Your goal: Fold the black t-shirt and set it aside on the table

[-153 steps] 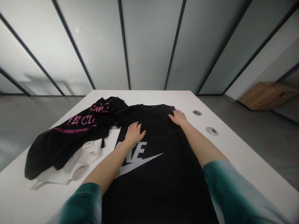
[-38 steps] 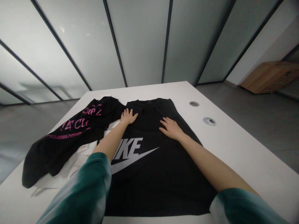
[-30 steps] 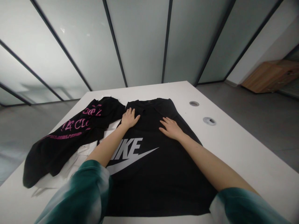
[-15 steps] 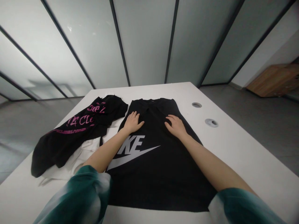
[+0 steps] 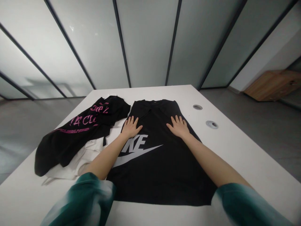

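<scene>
- White desk (image 5: 237, 166) carries all the clothes, and its top is smooth and pale. Near its right side there are two round grommets (image 5: 212, 124) with grey rims, one behind the other.
- Black T-shirt (image 5: 160, 183) lies flat in the middle of the desk, with the collar away from the person and the hem on the near side. A grey Nike logo (image 5: 138, 152) is on its front, and the left forearm covers part of the letters.
- Left hand (image 5: 131, 127) is open, with the fingers spread and the palm flat on the shirt, just above the logo. It pinches nothing.
- Right hand (image 5: 179, 126) is also open and spread flat on the shirt, on the other side of the chest. It pinches nothing too.
- Both sleeves (image 5: 242, 204) are teal and white, with a tie-dye look.
- Black garment (image 5: 62, 149) with pink letters lies crumpled just beside the shirt, on the left side. A white cloth (image 5: 75, 164) is partly under it.
- The room has a grey floor (image 5: 265, 135) and frosted glass walls (image 5: 148, 47) with thin dark frames. A wooden cabinet (image 5: 270, 89) stands far to the right.
</scene>
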Tool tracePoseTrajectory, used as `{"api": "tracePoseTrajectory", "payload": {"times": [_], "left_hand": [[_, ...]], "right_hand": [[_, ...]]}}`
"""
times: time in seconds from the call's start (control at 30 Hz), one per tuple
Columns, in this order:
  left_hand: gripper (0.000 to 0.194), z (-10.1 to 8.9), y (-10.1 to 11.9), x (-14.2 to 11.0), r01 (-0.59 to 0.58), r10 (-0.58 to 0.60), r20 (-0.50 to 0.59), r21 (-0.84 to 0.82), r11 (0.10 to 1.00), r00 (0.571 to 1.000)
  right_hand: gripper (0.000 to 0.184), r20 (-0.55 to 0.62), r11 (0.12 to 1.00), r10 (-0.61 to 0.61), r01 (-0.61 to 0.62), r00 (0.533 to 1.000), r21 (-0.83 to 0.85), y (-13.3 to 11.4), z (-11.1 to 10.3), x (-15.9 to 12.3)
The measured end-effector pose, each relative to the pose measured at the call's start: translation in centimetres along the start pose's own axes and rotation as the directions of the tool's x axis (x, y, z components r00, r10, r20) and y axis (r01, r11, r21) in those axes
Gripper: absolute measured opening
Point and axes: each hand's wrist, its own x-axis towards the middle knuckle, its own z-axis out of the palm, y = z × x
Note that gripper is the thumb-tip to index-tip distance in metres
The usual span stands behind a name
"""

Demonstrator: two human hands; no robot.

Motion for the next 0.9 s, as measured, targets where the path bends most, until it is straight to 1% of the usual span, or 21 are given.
{"api": "tracePoseTrajectory", "payload": {"times": [0.13,0.23,0.3,0.37,0.43,0.53,0.63,0.7,0.77,0.9], "left_hand": [[0.080,-0.1,0.1,0.7,0.006,-0.006,0.001,-0.006,1.000,1.000],[0.079,-0.1,0.1,1.0,0.006,-0.006,-0.007,-0.004,1.000,1.000],[0.079,-0.1,0.2,1.0,0.001,-0.001,-0.011,-0.002,1.000,1.000],[0.080,-0.1,0.3,0.9,-0.001,0.001,-0.008,0.000,1.000,1.000],[0.081,-0.2,0.3,0.9,0.001,0.000,-0.005,0.006,1.000,1.000],[0.080,-0.2,0.4,0.8,0.006,-0.005,-0.010,0.026,1.000,1.000],[0.079,-0.3,0.5,0.8,0.004,-0.004,-0.012,0.038,0.999,1.000],[0.079,-0.3,0.5,0.8,0.002,-0.002,-0.014,0.037,0.999,1.000],[0.078,-0.3,0.4,0.8,0.004,-0.003,-0.016,0.033,0.999,1.000],[0.078,-0.2,0.3,0.8,0.008,-0.008,-0.020,0.023,1.000,1.000]], "right_hand": [[0.085,0.028,1.000,0.007,-0.007,1.000,0.013,-0.4,-0.7,0.7],[0.086,0.082,0.999,0.025,-0.028,0.996,0.030,-0.1,-1.2,1.3],[0.081,0.121,0.998,0.004,-0.011,0.993,0.056,0.6,-1.4,1.6],[0.075,0.142,0.996,-0.055,0.044,0.988,0.080,1.6,-1.5,1.8],[0.072,0.131,0.988,-0.131,0.120,0.983,0.093,2.7,-1.3,1.8],[0.073,0.061,0.973,-0.216,0.210,0.974,0.094,3.9,-0.9,1.7],[0.071,-0.034,0.966,-0.246,0.248,0.969,0.078,4.4,-0.7,1.4],[0.069,-0.062,0.969,-0.239,0.242,0.969,0.049,4.2,-0.8,1.1],[0.070,-0.040,0.975,-0.223,0.223,0.974,0.004,3.9,-1.0,0.9],[0.072,0.066,0.978,-0.192,0.197,0.979,-0.073,3.2,-1.4,0.7]]}}
